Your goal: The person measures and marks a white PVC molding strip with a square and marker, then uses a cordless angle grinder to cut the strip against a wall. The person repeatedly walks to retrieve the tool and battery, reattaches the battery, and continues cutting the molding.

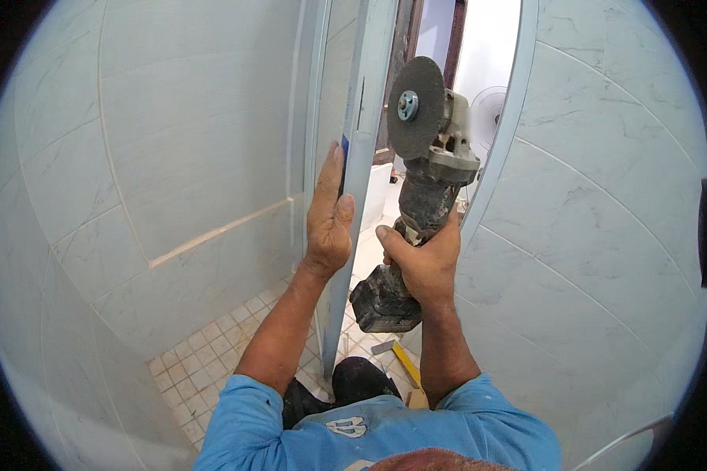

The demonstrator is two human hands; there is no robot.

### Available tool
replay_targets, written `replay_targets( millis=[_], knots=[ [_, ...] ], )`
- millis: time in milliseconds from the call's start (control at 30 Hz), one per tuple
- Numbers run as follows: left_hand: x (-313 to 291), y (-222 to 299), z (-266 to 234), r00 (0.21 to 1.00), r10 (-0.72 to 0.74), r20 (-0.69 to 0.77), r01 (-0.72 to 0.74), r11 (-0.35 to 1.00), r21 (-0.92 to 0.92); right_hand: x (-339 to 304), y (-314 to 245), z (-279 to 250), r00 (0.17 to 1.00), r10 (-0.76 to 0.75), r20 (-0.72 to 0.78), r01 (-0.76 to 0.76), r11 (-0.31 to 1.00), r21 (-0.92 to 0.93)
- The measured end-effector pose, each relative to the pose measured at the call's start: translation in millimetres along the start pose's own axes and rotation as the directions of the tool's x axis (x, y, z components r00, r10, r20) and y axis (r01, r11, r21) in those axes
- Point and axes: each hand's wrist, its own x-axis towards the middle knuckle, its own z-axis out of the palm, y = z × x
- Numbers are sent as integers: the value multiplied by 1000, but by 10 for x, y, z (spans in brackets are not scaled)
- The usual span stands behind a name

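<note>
My right hand [432,259] is wrapped round the dusty body of a cordless angle grinder [426,196]. The grinder points upward, its dark cutting disc [416,107] at the top and its battery pack [386,301] at the bottom. Whether the disc spins I cannot tell. To the left, my left hand [328,220] lies with straight fingers against a pale blue-grey door [359,157], the thumb near its edge. A dark slit shows in the door's edge above the hand, and a blue patch sits by the fingertips. The disc is apart from the door.
A hammer [404,365] with a yellow handle lies on the tiled floor [204,345] below the grinder. Tiled walls [581,196] stand close on both sides. Through the doorway, beyond its frame [518,94], a white fan [489,114] is partly visible.
</note>
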Motion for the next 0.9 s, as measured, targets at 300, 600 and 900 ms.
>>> replay_targets(
  millis=[300,600,900],
  knots=[
    [-48,156,156,998,45,33,-45,999,-1,54,207,10,999,-34,23,33,999,37],
    [1,314,195,922,-351,165,372,920,-124,48,316,60,993,-118,-11,119,992,46],
    [36,276,189,903,-392,174,413,904,-112,112,304,106,976,-217,-35,218,975,42]
  ],
)
